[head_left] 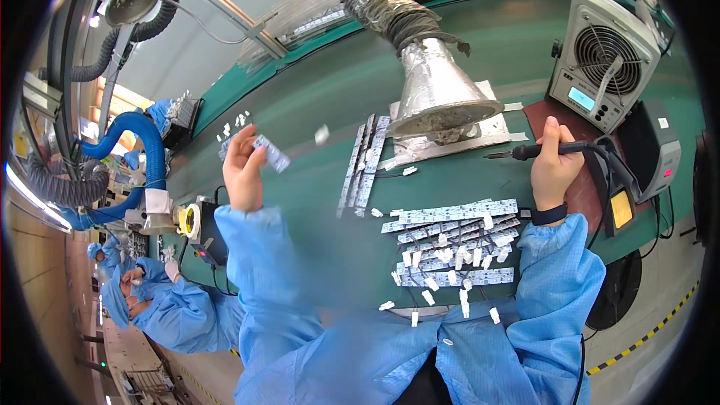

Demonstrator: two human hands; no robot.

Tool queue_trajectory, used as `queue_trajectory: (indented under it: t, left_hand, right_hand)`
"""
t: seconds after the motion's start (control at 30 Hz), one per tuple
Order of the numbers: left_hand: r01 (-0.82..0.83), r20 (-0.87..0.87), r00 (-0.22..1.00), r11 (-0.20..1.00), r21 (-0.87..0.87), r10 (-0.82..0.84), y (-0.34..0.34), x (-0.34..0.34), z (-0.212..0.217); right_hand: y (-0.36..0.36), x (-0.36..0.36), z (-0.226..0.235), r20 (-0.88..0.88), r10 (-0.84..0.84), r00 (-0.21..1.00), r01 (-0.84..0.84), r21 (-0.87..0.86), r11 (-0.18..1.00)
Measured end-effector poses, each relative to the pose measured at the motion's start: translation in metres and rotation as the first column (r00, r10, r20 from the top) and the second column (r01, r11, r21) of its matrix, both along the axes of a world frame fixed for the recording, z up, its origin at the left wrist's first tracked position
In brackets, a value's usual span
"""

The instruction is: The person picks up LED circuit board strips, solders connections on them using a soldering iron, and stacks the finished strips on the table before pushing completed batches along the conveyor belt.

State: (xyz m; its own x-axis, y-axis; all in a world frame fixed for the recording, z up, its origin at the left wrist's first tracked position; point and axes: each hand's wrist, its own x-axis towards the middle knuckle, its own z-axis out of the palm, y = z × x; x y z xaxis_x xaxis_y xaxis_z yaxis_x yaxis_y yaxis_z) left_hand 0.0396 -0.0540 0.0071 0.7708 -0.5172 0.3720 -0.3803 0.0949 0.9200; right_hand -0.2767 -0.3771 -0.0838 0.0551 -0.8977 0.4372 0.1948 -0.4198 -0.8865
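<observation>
While the narrow LED strip board point(268, 152) hangs lifted above the green bench mat point(315, 202), pinched at one end between the thumb and fingers of the left hand point(244, 169), the work looks to be at the pick-up stage of soldering: a fresh board is taken, the iron is ready, and no joint is being made. The right hand point(553, 169) is wrapped in a closed grip around the black handle of the soldering iron point(536, 151), whose thin metal tip points left, clear of the mat. The next move probably calls for laying the board flat and steady before the tip meets a pad, since the strip is thin, light and likely flexible. Just in front of the person lies a loose pile of similar white strips point(454, 244) with small white connectors and short wires; a second row of strips point(364, 161) lies beyond, well apart. Above them sits a dull, crinkled, foil-wrapped fume cone point(435, 94) on a ribbed hose. To the right stand a grey boxy fan unit point(604, 56) and the iron's stand point(619, 195). Both sleeves are smooth blue fabric
</observation>
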Motion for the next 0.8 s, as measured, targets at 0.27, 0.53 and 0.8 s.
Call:
queue_trajectory:
  t: [0.27, 0.53, 0.8]
  left_hand:
    - [0.437, -0.338, 0.889, 0.790, 0.430, -0.308, 0.051, -0.094, -0.045]
    - [0.110, 0.221, 0.916, 0.738, 0.666, -0.335, 0.053, -0.147, -0.067]
    - [0.300, 0.118, 0.898, 0.787, 0.540, -0.423, -0.035, -0.144, -0.009]
  right_hand:
    - [-0.002, 0.000, -0.009, -0.015, -0.020, 1.000, 0.019, -0.012, 1.000]
    - [-0.002, 0.000, -0.008, -0.025, -0.029, 0.999, 0.029, -0.016, 0.999]
    - [0.003, 0.001, -0.004, -0.034, -0.030, 0.999, 0.029, -0.025, 0.999]
